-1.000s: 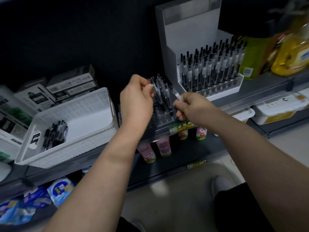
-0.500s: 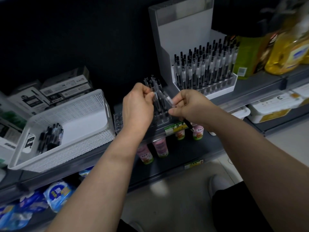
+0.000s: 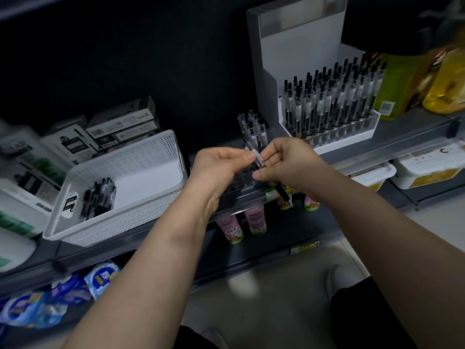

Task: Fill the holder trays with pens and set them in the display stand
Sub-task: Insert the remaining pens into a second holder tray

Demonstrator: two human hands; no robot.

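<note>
A clear holder tray (image 3: pixel 242 190) lies on the shelf edge, with a few pens (image 3: pixel 254 131) standing at its far end. My left hand (image 3: pixel 217 170) and my right hand (image 3: pixel 289 161) meet above it, both pinching one clear pen (image 3: pixel 259 159) with a black tip that slants down past my right palm. The white display stand (image 3: pixel 297 71) rises behind at the right and holds a tray (image 3: pixel 349 133) full of upright black pens. A white basket (image 3: pixel 151 170) at the left contains a bundle of loose pens (image 3: pixel 99 197).
Boxes of pens (image 3: pixel 120 129) are stacked behind the basket. Yellow-green bottles (image 3: pixel 402 84) stand right of the stand. Pink cups (image 3: pixel 255 220) sit on the lower shelf, blue packets (image 3: pixel 100 278) further left. White tubs (image 3: pixel 427 167) are at the right.
My hands drew closer together over the tray, and both now pinch the same pen. The pen's black end now sticks out below my right hand.
</note>
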